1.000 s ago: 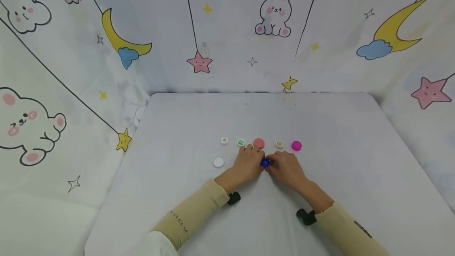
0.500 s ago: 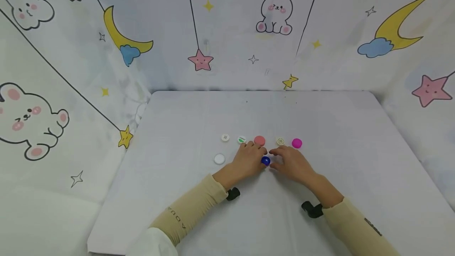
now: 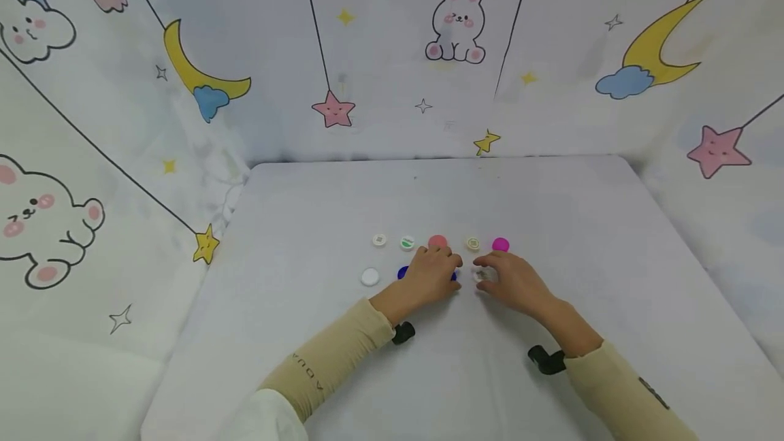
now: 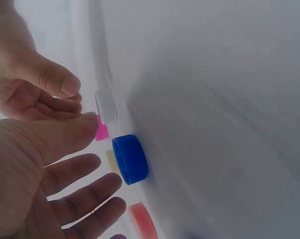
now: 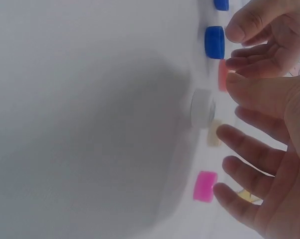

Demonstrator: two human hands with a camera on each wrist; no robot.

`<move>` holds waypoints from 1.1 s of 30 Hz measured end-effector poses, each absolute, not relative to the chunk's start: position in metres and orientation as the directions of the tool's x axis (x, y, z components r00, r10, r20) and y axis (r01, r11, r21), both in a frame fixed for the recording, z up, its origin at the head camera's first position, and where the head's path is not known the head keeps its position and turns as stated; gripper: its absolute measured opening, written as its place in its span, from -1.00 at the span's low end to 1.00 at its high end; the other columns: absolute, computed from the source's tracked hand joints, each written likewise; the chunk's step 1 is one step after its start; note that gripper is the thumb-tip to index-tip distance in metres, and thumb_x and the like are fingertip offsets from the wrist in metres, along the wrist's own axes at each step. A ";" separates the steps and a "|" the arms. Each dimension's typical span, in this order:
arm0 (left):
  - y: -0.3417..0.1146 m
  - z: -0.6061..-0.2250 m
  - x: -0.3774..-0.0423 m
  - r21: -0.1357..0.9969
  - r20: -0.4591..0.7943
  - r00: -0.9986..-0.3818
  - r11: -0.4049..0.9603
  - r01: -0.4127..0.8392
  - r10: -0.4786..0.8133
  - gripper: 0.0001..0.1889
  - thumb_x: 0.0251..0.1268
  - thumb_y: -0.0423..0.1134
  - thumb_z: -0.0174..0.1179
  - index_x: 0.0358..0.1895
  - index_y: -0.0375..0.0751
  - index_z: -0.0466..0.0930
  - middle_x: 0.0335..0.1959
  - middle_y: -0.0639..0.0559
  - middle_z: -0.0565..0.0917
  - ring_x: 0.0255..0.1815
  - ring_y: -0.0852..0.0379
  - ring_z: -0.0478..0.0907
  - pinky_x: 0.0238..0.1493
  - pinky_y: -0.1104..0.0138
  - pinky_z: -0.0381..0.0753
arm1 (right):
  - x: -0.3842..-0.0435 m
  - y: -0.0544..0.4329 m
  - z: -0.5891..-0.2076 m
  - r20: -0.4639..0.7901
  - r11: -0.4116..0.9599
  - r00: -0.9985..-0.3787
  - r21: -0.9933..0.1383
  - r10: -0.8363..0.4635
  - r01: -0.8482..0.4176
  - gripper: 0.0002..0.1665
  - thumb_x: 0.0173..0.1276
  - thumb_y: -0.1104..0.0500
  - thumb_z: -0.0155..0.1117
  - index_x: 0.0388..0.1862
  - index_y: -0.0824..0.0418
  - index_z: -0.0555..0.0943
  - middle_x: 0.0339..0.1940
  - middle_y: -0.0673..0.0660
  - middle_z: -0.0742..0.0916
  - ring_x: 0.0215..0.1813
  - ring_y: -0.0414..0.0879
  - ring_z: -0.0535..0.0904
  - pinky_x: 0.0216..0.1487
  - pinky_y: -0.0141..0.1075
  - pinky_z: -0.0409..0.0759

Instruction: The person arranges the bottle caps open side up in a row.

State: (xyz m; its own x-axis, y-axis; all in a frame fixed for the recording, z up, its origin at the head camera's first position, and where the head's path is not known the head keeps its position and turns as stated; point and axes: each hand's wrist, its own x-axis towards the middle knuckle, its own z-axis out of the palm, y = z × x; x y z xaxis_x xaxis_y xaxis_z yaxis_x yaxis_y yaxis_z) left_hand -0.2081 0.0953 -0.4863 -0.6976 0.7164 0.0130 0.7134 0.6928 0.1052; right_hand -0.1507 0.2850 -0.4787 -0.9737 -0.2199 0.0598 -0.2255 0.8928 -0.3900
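Observation:
My left hand (image 3: pixel 432 275) hovers with loose, spread fingers over a blue bottle cap (image 4: pixel 132 159). A small gap shows between its fingers and that cap in the left wrist view. My right hand (image 3: pixel 518 282) has its thumb and fingers parted around a whitish cap (image 5: pixel 203 108) on the table, holding nothing. In the head view, a second blue cap (image 3: pixel 402 273) peeks out left of my left hand, and a white cap (image 3: pixel 370 277) lies further left.
Behind the hands runs a row of caps: a white one (image 3: pixel 380 240), a white-green one (image 3: pixel 407 243), a coral one (image 3: pixel 437 241), a cream one (image 3: pixel 472 243) and a magenta one (image 3: pixel 500 244). The white table (image 3: pixel 294 223) meets a printed cloth backdrop.
My right hand has drawn away to the right from the blue cap, its fingers parting. The whitish cap beside it and the second blue cap have come into sight.

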 end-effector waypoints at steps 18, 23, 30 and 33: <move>0.139 -0.497 -0.213 0.031 -0.039 -0.659 0.660 0.751 0.751 -0.62 0.25 0.11 0.28 -0.01 -0.05 0.63 -0.16 0.07 0.61 -0.24 0.11 0.47 -0.26 0.30 0.38 | -0.145 0.315 -0.486 0.024 0.889 -0.984 -0.424 -0.178 -0.171 -0.55 0.15 0.25 0.48 0.04 0.31 0.65 -0.12 0.18 0.75 -0.04 0.11 0.64 0.02 0.02 0.56; 0.138 -0.499 -0.217 0.055 -0.054 -0.676 0.678 0.733 0.735 -0.62 0.24 0.09 0.28 -0.01 -0.05 0.64 -0.14 0.05 0.60 -0.23 0.09 0.47 -0.26 0.29 0.36 | -0.150 0.313 -0.488 0.024 0.889 -0.981 -0.419 -0.195 -0.187 -0.57 0.15 0.26 0.48 0.02 0.30 0.65 -0.11 0.17 0.74 -0.03 0.10 0.64 0.03 0.00 0.56; 0.143 -0.498 -0.217 0.075 -0.034 -0.671 0.671 0.738 0.741 -0.65 0.24 0.07 0.30 -0.05 -0.06 0.63 -0.16 0.03 0.57 -0.20 0.08 0.48 -0.26 0.27 0.39 | -0.154 0.312 -0.489 0.004 0.904 -0.985 -0.397 -0.170 -0.157 -0.59 0.16 0.24 0.48 0.01 0.29 0.67 -0.13 0.16 0.73 -0.03 0.09 0.64 0.04 -0.01 0.56; 0.149 -0.500 -0.215 0.060 -0.023 -0.659 0.659 0.750 0.752 -0.66 0.22 0.07 0.31 -0.07 -0.05 0.63 -0.14 0.02 0.58 -0.17 0.07 0.50 -0.24 0.25 0.43 | -0.151 0.314 -0.491 -0.009 0.912 -0.988 -0.386 -0.156 -0.140 -0.60 0.15 0.24 0.47 0.00 0.30 0.68 -0.14 0.16 0.72 -0.05 0.09 0.64 0.01 -0.01 0.56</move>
State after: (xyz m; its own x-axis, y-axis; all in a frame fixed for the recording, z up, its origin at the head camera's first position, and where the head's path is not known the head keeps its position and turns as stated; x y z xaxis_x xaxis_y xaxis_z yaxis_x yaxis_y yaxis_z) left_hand -0.2148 0.1489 -0.4995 -0.6591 0.7517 -0.0232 0.7496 0.6592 0.0598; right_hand -0.1511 0.3141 -0.4907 -0.9878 -0.1556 -0.0085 -0.1403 0.9119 -0.3857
